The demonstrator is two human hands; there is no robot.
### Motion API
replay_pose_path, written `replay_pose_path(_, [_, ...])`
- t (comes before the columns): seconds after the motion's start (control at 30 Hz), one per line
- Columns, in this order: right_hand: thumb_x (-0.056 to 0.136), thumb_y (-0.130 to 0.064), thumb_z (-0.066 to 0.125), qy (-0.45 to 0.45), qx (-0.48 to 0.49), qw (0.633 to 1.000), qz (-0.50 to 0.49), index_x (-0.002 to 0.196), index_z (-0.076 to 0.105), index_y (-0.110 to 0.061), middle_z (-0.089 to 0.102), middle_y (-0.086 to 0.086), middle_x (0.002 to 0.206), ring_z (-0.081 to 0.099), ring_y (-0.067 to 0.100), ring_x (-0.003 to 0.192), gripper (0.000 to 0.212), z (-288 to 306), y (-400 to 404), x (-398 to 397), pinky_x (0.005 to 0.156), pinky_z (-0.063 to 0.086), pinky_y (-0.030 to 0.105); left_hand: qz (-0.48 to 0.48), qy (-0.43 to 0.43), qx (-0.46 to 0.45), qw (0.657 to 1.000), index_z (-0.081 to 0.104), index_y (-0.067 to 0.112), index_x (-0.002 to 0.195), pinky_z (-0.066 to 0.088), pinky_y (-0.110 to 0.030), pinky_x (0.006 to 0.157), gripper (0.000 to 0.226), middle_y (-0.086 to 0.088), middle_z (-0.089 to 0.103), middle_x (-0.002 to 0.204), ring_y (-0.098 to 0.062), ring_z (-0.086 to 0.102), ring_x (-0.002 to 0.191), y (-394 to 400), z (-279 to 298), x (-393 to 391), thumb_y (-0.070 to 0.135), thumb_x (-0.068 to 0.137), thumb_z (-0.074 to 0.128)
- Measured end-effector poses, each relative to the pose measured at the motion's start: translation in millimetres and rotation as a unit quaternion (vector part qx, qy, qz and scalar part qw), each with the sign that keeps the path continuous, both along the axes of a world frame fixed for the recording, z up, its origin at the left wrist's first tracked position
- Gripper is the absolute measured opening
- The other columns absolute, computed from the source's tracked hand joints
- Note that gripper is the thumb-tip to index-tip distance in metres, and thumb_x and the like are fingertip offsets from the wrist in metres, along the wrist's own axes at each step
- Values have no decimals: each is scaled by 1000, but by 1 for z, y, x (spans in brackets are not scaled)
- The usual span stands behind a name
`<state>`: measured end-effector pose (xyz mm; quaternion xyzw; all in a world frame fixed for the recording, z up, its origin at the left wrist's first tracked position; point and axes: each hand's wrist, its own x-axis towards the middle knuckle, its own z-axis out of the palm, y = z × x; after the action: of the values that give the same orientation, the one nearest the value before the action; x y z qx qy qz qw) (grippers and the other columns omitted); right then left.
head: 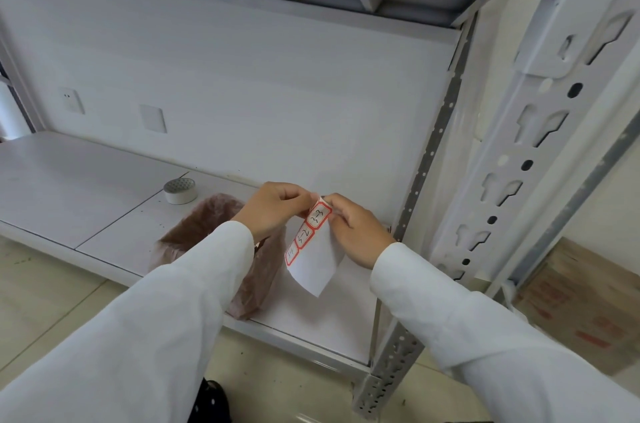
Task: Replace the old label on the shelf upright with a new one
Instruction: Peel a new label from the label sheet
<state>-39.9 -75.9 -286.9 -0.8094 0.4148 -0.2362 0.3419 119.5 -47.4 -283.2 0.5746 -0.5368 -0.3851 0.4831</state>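
Head view: two hands, left hand [273, 207] and right hand [356, 232], pinch one sheet [317, 266] (three red-bordered labels [304, 232]).

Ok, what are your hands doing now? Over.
Left hand and right hand pinching label sheet, peeling top label. Shelf upright clear.

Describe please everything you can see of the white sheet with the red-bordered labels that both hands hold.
The white paper backing sheet with red-bordered labels is a small rectangle, held in the air above the white metal shelf board and tilted, one corner pointing down. Three rounded labels with red borders sit in a row along its left edge; each carries black handwriting, too small to read. The rest of the sheet is bare white. The left hand and the right hand pinch its upper end with their fingers, at the top label.
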Motion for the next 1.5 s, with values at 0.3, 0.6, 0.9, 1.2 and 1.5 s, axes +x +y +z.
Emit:
replay_pose_path(0.3, [90,-12,39,11,92,991,-99,112,57,-16,61,2,107,58,23,98,28,-11,-12,-1,88,46,34,151,-71,-17,986,59,2,64,38,-26,58,31,8,53,50,-16,44,53,-4,-10,18,22,88,55])
replay_pose_path(0.6, [87,-50,49,-103,36,986,-126,67,59,-5,50,-1,63,47,16,64,50,-6,-9,23,65,38,31,116,-195,-52,973,66,15,72,52,-36,75,18,10,63,65,-15,57,65,-7,-9,-5,23,86,57])
replay_pose_path(0.9, [87,-21,48,-64,134,976,-162,57,58,-20,61,-1,57,57,20,60,32,-40,-31,18,69,49,37,242,-231,-1,942,59,19,77,51,-37,80,24,-3,70,84,-28,65,85,-16,-15,10,34,89,44])
replay_pose_path(1.2, [76,-10,42,13,218,936,-274,120,43,-10,67,17,106,66,34,85,44,-104,-55,12,76,58,44,238,-279,-11,930,64,19,85,38,-29,73,26,0,69,90,-25,61,90,-11,-18,17,42,88,50])
replay_pose_path(1.5, [87,-23,54,248,281,910,-175,134,29,-3,63,13,93,63,31,80,57,-102,-27,12,72,53,35,187,-276,19,943,59,23,66,46,-32,72,33,6,69,78,-18,63,77,-11,-22,23,49,85,53])
